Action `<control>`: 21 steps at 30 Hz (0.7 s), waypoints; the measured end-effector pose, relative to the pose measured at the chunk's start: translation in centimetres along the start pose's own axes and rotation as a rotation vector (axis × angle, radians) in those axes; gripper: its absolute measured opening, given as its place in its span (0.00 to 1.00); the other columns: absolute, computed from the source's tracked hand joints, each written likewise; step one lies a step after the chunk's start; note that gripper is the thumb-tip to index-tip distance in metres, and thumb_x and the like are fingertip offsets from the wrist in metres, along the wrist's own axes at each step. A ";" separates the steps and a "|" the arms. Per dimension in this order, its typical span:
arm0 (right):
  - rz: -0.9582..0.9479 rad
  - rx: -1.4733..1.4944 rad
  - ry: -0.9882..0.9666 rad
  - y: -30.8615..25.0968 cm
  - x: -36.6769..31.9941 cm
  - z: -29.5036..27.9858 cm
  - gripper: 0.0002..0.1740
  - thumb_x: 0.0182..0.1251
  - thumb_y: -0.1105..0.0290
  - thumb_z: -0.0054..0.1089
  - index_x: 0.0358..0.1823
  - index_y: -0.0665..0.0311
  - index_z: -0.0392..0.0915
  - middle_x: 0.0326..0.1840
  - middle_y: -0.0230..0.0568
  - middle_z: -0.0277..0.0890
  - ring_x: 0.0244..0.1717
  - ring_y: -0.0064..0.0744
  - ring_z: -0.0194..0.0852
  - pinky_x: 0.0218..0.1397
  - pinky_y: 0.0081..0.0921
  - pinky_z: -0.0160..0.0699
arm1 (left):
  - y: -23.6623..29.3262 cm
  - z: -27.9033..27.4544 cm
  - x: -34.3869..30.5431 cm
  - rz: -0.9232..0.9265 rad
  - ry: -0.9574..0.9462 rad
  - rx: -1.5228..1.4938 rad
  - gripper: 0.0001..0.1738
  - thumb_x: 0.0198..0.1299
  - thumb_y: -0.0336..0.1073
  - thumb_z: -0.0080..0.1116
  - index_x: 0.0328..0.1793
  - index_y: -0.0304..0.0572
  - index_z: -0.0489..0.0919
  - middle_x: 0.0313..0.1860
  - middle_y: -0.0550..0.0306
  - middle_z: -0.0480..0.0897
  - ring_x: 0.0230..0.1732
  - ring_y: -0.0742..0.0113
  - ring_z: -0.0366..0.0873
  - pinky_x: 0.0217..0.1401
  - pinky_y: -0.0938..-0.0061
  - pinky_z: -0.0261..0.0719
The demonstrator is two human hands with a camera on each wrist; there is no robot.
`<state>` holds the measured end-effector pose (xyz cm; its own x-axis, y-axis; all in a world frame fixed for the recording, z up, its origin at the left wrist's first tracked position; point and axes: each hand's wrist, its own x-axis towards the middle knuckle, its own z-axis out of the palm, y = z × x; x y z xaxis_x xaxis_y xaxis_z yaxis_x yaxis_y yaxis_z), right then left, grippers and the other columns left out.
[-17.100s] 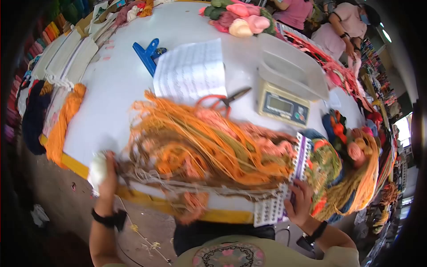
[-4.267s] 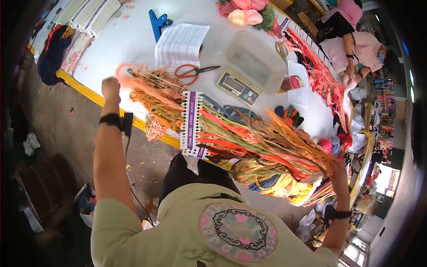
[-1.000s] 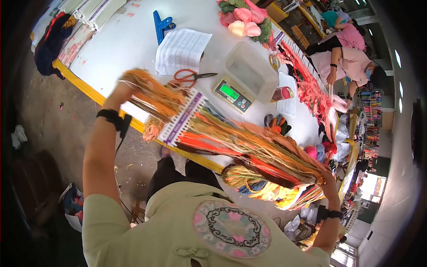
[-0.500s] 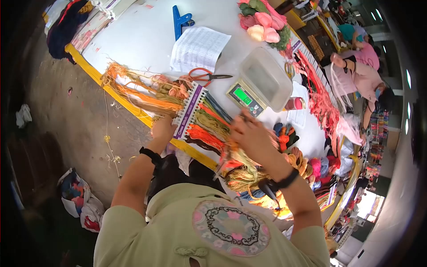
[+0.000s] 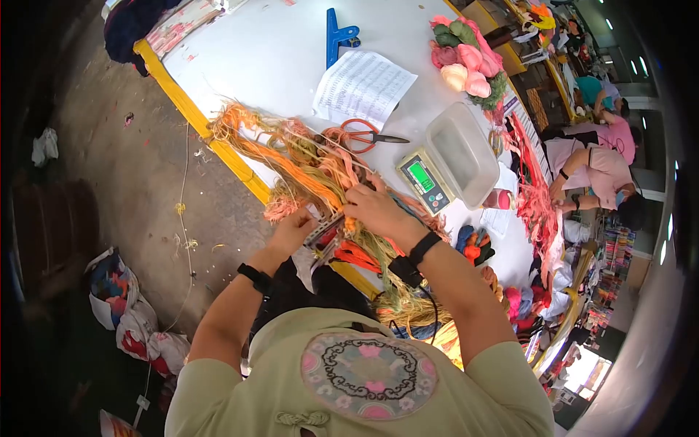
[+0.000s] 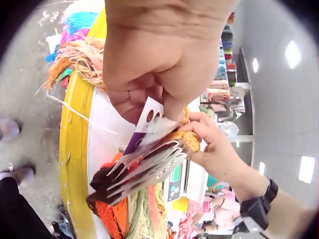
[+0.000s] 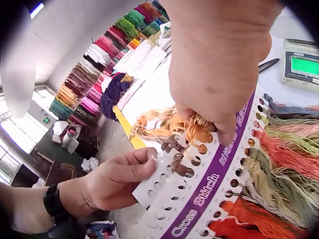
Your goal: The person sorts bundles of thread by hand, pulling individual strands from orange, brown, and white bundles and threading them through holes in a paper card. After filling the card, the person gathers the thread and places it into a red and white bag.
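A stack of white-and-purple punched thread cards (image 7: 204,191), printed "Cross Stitch", carries looped hanks of floss at its front table edge. My left hand (image 5: 293,229) pinches the cards by one end, thumb on top in the right wrist view. My right hand (image 5: 375,211) bends over the same cards, its fingers pinching orange embroidery thread (image 7: 199,130) where it loops through the holes. From the left wrist view the cards (image 6: 149,119) stand tilted, their edges fanned apart. Long orange and peach strands (image 5: 291,156) trail to one side; red-orange strands (image 7: 249,221) hang on the other.
Red-handled scissors (image 5: 373,136), a printed sheet (image 5: 364,87) and a blue clip (image 5: 338,36) lie beyond the strands. A lit digital scale (image 5: 424,180) carries a clear plastic bin (image 5: 462,156). Pink skeins (image 5: 470,65) sit at the far edge. Another person (image 5: 601,171) works at right.
One second ago both hands were spread wide, holding the strands' opposite ends. They have since come together at the cards, which now tilt up, and the strands lie slack.
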<state>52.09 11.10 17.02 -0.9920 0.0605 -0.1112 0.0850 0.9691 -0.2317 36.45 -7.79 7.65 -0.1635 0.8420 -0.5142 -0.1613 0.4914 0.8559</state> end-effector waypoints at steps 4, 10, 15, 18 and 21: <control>-0.106 0.114 -0.059 -0.6 -2.1 -5.5 0.14 0.50 0.79 0.58 0.36 0.49 0.79 0.40 0.28 0.69 0.55 0.30 0.69 0.70 0.49 0.48 | 3.4 0.4 -0.7 0.235 0.049 0.142 0.13 0.60 0.31 0.61 0.50 0.38 0.77 0.43 0.46 0.83 0.47 0.51 0.82 0.45 0.62 0.78; 0.074 0.039 0.145 -2.4 -9.7 -14.0 0.12 0.48 0.73 0.61 0.36 0.49 0.77 0.45 0.26 0.73 0.55 0.32 0.68 0.66 0.44 0.51 | 5.1 0.4 0.6 0.401 -0.346 0.966 0.26 0.57 0.41 0.62 0.63 0.47 0.76 0.50 0.40 0.82 0.49 0.45 0.80 0.49 0.57 0.78; 0.481 -0.044 0.297 -4.1 -22.0 -24.3 0.17 0.51 0.71 0.68 0.43 0.44 0.78 0.40 0.27 0.73 0.50 0.30 0.70 0.56 0.41 0.53 | 15.7 -5.2 -3.0 0.640 -0.595 0.969 0.18 0.56 0.29 0.59 0.55 0.37 0.78 0.42 0.39 0.83 0.45 0.40 0.80 0.46 0.58 0.79; 0.656 -0.077 0.465 -8.0 -29.2 -28.4 0.14 0.55 0.74 0.69 0.43 0.62 0.77 0.37 0.35 0.75 0.43 0.35 0.75 0.48 0.29 0.73 | 20.5 -10.4 -5.6 0.552 -0.525 0.890 0.19 0.52 0.23 0.61 0.53 0.33 0.79 0.43 0.41 0.84 0.46 0.50 0.83 0.47 0.67 0.79; 0.838 -0.009 0.760 -10.2 -35.8 -29.7 0.18 0.59 0.72 0.70 0.50 0.62 0.77 0.40 0.33 0.76 0.43 0.28 0.74 0.50 0.24 0.73 | 23.1 -19.6 -4.3 0.379 -0.399 0.725 0.21 0.50 0.18 0.59 0.54 0.32 0.80 0.52 0.47 0.82 0.50 0.60 0.80 0.50 0.71 0.78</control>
<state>83.94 6.13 52.09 -0.4223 0.8185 0.3894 0.7525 0.5561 -0.3529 14.38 -4.45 28.52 0.2899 0.9240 -0.2492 0.5084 0.0719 0.8581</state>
